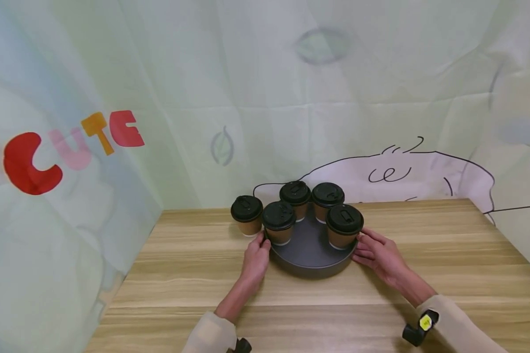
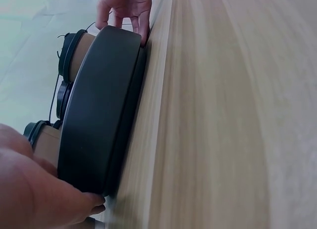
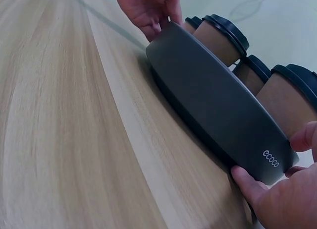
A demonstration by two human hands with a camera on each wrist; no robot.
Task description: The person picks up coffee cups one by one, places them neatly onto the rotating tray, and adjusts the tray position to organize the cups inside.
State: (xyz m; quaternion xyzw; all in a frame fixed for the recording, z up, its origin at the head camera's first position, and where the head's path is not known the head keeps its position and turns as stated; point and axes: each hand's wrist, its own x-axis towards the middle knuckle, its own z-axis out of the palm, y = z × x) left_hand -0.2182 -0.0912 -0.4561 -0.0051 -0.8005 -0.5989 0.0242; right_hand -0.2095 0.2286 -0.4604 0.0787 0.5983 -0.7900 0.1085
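Note:
A round dark grey tray (image 1: 310, 262) with a raised rim and "ecoco" lettering on its side carries several brown paper cups with black lids. Two of those, a front-left cup (image 1: 279, 223) and a front-right cup (image 1: 344, 226), stand near its rim. My left hand (image 1: 255, 260) grips the tray's left side, close to the front-left cup. On the opposite side my right hand (image 1: 382, 257) holds the rim, its fingers low on the wall in the right wrist view. Another lidded cup (image 1: 247, 215) stands on the table just left of the tray.
The wooden table (image 1: 181, 274) reaches back to a printed cloth backdrop (image 1: 265, 98) with coloured letters at the left. Two more lidded cups, a back-left cup (image 1: 295, 196) and a back-right cup (image 1: 328, 198), stand toward the tray's far side, near the backdrop.

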